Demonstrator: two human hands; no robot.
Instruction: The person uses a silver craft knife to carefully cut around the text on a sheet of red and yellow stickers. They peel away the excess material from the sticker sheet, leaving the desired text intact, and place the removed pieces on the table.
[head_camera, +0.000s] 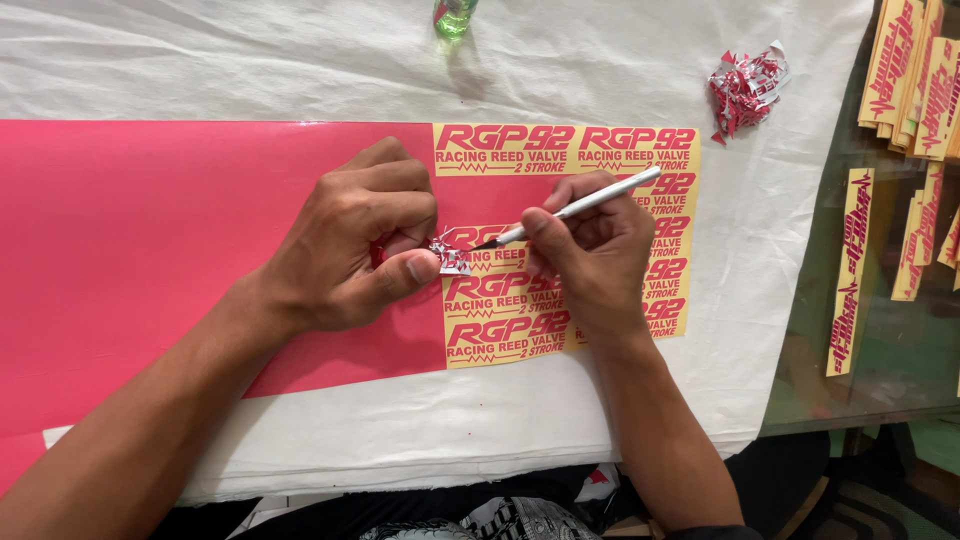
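Note:
A large pink vinyl sheet (150, 230) lies on a white cloth (560, 60). Its right part shows yellow backing with rows of pink lettered stickers (500, 300). My left hand (350, 245) rests on the sheet and pinches a small crumpled bit of peeled pink-and-silver vinyl (448, 252) between thumb and forefinger. My right hand (595, 255) grips a thin silver craft knife (585, 207) like a pen, its tip touching the sticker right beside the peeled bit.
A crumpled wad of peeled vinyl scraps (745, 88) lies at the upper right on the cloth. Stacks of yellow sticker strips (905, 70) sit on a glass surface (880, 350) to the right. A green bottle (453, 15) stands at the top edge.

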